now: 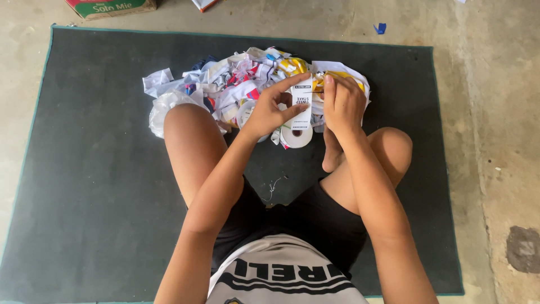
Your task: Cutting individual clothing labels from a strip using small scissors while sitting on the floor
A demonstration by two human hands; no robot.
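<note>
Both hands, left hand [269,110] and right hand [342,102], pinch a white printed paper strip [302,101] above the scrap pile [225,84]; a hard tug could tear it.

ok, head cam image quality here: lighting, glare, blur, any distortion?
Head view: soft, even daylight, only faint shadows under the legs on the dark mat; no glare, though the white roll and the paper scrap pile run bright; left hand and right hand are sharp, no motion blur; mild wide-angle bowing shows in the mat's edges; corners slightly softer.
</note>
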